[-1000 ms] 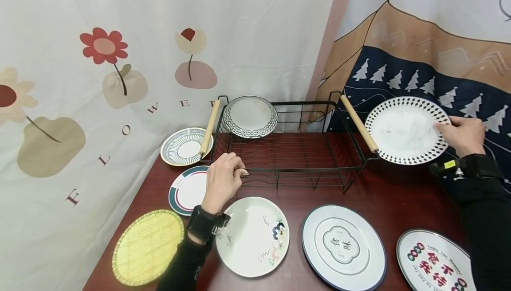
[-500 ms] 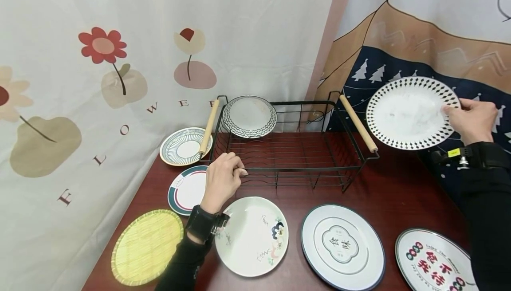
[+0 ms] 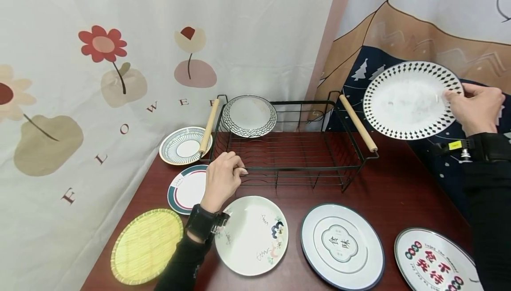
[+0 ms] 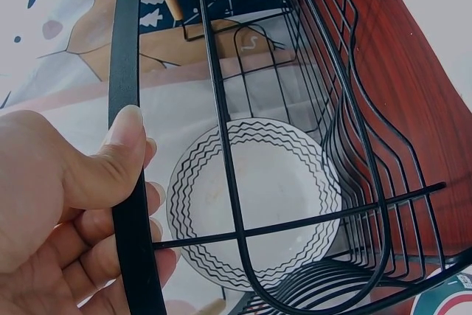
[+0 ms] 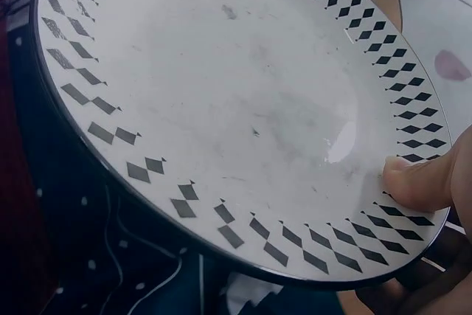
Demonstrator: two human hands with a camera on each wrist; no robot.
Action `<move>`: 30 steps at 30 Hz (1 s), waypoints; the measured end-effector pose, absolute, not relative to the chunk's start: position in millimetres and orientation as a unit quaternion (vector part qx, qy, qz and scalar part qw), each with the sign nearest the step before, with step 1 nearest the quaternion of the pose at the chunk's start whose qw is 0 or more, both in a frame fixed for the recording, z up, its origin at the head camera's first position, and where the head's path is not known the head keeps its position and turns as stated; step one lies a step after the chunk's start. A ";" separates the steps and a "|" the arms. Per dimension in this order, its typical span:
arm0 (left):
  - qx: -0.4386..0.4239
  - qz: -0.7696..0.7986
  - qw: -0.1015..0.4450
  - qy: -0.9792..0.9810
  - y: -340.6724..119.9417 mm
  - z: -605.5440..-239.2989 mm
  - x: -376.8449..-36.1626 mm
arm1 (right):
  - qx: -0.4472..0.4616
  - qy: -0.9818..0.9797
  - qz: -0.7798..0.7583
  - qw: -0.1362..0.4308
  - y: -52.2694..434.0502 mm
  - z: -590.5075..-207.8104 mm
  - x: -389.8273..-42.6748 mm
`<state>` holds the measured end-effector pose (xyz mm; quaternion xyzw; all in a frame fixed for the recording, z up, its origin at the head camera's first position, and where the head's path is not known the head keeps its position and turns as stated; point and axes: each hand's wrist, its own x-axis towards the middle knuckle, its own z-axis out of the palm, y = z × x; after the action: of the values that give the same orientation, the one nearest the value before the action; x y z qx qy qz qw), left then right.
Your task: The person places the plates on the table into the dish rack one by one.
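Observation:
My right hand pinches the right rim of a white plate with a black diamond border, thumb on the face and fingers behind. The plate is held up beyond the rack's right end, tilted with its face towards me. In the right wrist view grey smudges mark its middle. My left hand grips the front top bar of a black wire dish rack near its left end, thumb and fingers around the bar in the left wrist view. A plate with a wavy black border stands in the rack's left back part.
Wooden handles top both rack ends. Left of the rack lie a blue-striped dish and a teal-rimmed plate. In front are a yellow woven mat, a floral plate, a blue-rimmed plate and a red-lettered plate.
My right hand has lifted the diamond-bordered plate upward, away from the tabletop, and shifted slightly right. The left hand has kept its hold on the rack, and the other plates have not moved.

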<state>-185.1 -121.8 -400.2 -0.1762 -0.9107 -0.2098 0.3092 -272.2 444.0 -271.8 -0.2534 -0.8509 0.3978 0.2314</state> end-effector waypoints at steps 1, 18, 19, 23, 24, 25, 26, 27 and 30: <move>-0.176 -0.209 0.309 -0.911 -121.8 -400.3 -185.2 | -0.252 -0.848 0.403 0.234 442.2 -269.7 -271.9; -0.179 -0.202 0.309 -0.912 -122.0 -398.7 -185.2 | -0.183 -0.828 0.448 0.283 414.7 -241.2 -279.6; -0.179 -0.202 0.309 -0.912 -122.0 -398.8 -185.2 | -0.175 -0.826 0.453 0.288 413.3 -239.9 -280.4; -0.179 -0.203 0.309 -0.912 -121.8 -399.4 -185.4 | -0.156 -0.822 0.457 0.302 406.3 -235.2 -282.2; -0.179 -0.204 0.308 -0.912 -121.7 -399.6 -185.5 | -0.152 -0.822 0.456 0.307 404.2 -234.1 -282.4; -0.179 -0.205 0.307 -0.912 -121.6 -399.8 -185.5 | -0.148 -0.820 0.457 0.310 402.3 -233.1 -282.5; -0.179 -0.206 0.307 -0.912 -121.5 -399.8 -185.4 | -0.143 -0.819 0.459 0.312 400.3 -232.1 -282.6; -0.179 -0.206 0.307 -0.912 -121.5 -399.9 -185.3 | -0.137 -0.819 0.460 0.316 398.0 -231.3 -283.1; -0.178 -0.208 0.307 -0.912 -121.6 -399.8 -185.4 | -0.117 -0.816 0.467 0.320 389.0 -226.2 -283.1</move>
<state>-185.4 -121.6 -399.8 -0.1780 -0.9115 -0.2076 0.3071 -283.1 389.0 -226.2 -0.1175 -0.8158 0.4671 0.3202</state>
